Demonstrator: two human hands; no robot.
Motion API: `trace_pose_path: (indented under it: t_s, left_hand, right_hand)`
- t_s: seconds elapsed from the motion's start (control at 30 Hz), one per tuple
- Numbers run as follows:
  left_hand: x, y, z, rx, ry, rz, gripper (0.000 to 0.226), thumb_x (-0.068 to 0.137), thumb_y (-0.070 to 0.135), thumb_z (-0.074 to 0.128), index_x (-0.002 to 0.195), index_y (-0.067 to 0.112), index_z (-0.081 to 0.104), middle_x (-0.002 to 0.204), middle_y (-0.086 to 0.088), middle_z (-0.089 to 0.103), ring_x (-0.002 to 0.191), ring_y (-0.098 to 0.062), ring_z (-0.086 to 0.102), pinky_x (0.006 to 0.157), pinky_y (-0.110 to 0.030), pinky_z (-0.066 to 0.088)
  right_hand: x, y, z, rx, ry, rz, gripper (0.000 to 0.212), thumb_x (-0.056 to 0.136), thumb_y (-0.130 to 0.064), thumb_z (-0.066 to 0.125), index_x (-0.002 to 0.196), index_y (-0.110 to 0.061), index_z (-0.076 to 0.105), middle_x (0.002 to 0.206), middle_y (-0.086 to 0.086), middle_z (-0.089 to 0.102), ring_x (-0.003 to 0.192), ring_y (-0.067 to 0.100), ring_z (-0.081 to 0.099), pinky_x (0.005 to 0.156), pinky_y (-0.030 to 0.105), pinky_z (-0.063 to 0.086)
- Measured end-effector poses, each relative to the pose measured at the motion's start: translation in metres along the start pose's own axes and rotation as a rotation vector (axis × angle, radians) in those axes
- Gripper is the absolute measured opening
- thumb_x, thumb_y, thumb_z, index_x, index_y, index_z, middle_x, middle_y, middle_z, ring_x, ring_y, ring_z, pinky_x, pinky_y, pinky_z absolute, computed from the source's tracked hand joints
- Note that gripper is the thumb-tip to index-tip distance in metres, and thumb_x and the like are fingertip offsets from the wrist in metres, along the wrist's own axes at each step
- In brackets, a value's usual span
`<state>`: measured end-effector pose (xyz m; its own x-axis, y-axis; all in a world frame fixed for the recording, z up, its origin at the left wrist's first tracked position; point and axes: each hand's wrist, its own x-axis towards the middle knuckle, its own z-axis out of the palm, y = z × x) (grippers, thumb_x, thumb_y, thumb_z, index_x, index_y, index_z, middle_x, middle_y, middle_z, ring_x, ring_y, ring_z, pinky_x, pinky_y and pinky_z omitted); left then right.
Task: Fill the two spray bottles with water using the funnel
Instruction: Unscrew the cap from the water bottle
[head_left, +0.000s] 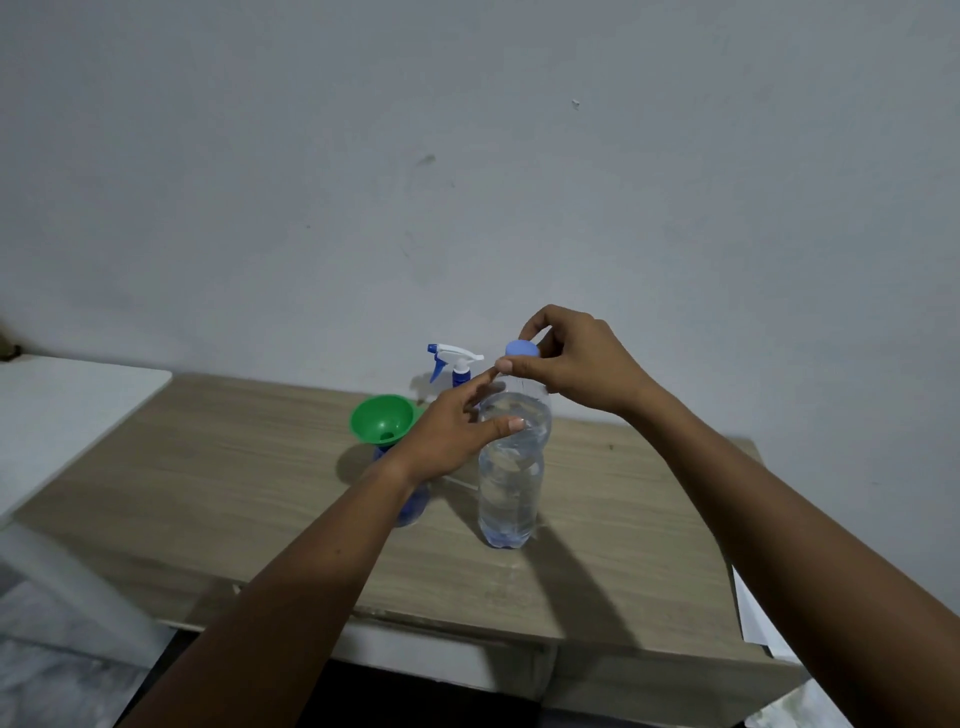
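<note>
A clear water bottle stands upright in the middle of the wooden table. My right hand pinches its blue cap from above. My left hand reaches to the bottle's shoulder with fingers apart, thumb touching the plastic. A green funnel sits in the neck of a blue spray bottle, which my left forearm mostly hides. Behind them stands a second spray bottle with its white and blue trigger head on; its body is hidden.
A white surface adjoins the table on the left. White sheets lie by the table's right edge. A plain wall rises just behind the table.
</note>
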<state>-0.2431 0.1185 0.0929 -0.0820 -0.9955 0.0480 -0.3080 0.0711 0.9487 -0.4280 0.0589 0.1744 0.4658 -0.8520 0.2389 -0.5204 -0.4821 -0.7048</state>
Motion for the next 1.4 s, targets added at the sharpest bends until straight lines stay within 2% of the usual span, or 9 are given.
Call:
trace_pose_path:
  t_s: [0.13,0.23,0.4,0.53,0.67,0.97,1.1,1.23,1.4]
  left_hand:
    - [-0.001,0.000,-0.001,-0.030,0.000,-0.003,0.086,0.078,0.046,0.081,0.152,0.038,0.038,0.148,0.010,0.053,0.137,-0.006,0.049,0.117,-0.043,0.039]
    - [-0.001,0.001,0.000,-0.035,-0.016,0.003,0.086,0.078,0.047,0.081,0.151,0.035,0.039,0.146,0.009,0.055,0.134,-0.009,0.054,0.116,-0.044,0.040]
    - [0.000,-0.002,0.001,-0.059,-0.013,-0.003,0.084,0.081,0.039,0.081,0.153,0.033,0.038,0.149,0.008,0.052,0.135,-0.005,0.051,0.117,-0.043,0.040]
    - [0.000,-0.003,0.002,-0.052,-0.011,-0.009,0.084,0.082,0.036,0.081,0.154,0.030,0.037,0.149,0.008,0.052,0.136,-0.008,0.051,0.116,-0.043,0.041]
    - [0.000,-0.002,0.006,-0.054,0.017,-0.003,0.081,0.084,0.027,0.077,0.155,0.025,0.036,0.149,0.004,0.050,0.136,-0.007,0.050,0.117,-0.039,0.040]
    - [-0.001,-0.001,0.006,-0.039,0.025,0.002,0.075,0.090,0.015,0.073,0.155,0.019,0.035,0.151,-0.001,0.049,0.139,-0.007,0.046,0.117,-0.036,0.039]
    - [-0.002,0.000,0.005,-0.041,0.017,-0.001,0.076,0.091,0.016,0.072,0.156,0.023,0.034,0.153,0.000,0.046,0.140,-0.004,0.044,0.118,-0.033,0.038]
    - [-0.005,0.001,0.004,-0.045,-0.004,-0.004,0.076,0.091,0.021,0.072,0.156,0.028,0.032,0.153,0.004,0.046,0.139,-0.002,0.044,0.118,-0.033,0.038]
    - [-0.011,0.005,0.004,-0.060,-0.001,-0.027,0.081,0.091,0.022,0.072,0.158,0.029,0.027,0.157,0.006,0.042,0.137,0.000,0.043,0.112,-0.024,0.041]
  right_hand:
    - [0.002,0.000,0.000,0.048,-0.048,-0.002,0.023,0.083,-0.045,0.079,0.096,-0.027,0.071,0.082,-0.004,0.073,0.077,0.015,0.069,0.080,0.050,0.061]
    - [-0.001,0.002,-0.006,0.153,-0.089,-0.026,0.014,0.098,-0.032,0.066,0.108,-0.024,0.071,0.096,-0.008,0.070,0.083,0.010,0.069,0.079,0.046,0.063]
    - [-0.011,0.033,0.003,0.450,0.229,0.077,0.026,0.099,-0.028,0.066,0.124,-0.019,0.067,0.118,0.001,0.065,0.090,0.011,0.071,0.075,0.033,0.064]
    - [-0.040,0.102,0.054,0.378,0.347,0.289,0.028,0.093,-0.026,0.073,0.119,-0.017,0.072,0.113,0.008,0.071,0.081,0.014,0.066,0.080,0.044,0.062]
    - [-0.087,0.158,0.104,0.151,0.232,0.506,0.034,0.089,-0.027,0.076,0.121,-0.015,0.073,0.107,0.000,0.074,0.077,0.012,0.066,0.084,0.031,0.055]
    - [-0.134,0.194,0.156,-0.206,-0.029,0.487,0.021,0.085,-0.033,0.070,0.104,-0.027,0.076,0.101,0.002,0.068,0.100,0.025,0.065,0.079,0.034,0.052]
    - [-0.131,0.197,0.155,-0.166,-0.033,0.470,0.047,0.080,-0.033,0.079,0.125,-0.025,0.069,0.114,0.006,0.063,0.110,0.028,0.062,0.088,0.036,0.052]
    - [-0.114,0.162,0.137,0.250,0.084,0.394,0.089,0.075,-0.029,0.090,0.151,-0.025,0.044,0.139,-0.003,0.050,0.123,0.015,0.053,0.098,0.031,0.047]
    - [-0.077,0.106,0.118,0.586,0.136,0.200,0.110,0.068,-0.031,0.095,0.155,-0.039,0.029,0.148,-0.011,0.050,0.134,0.009,0.051,0.101,0.025,0.047]
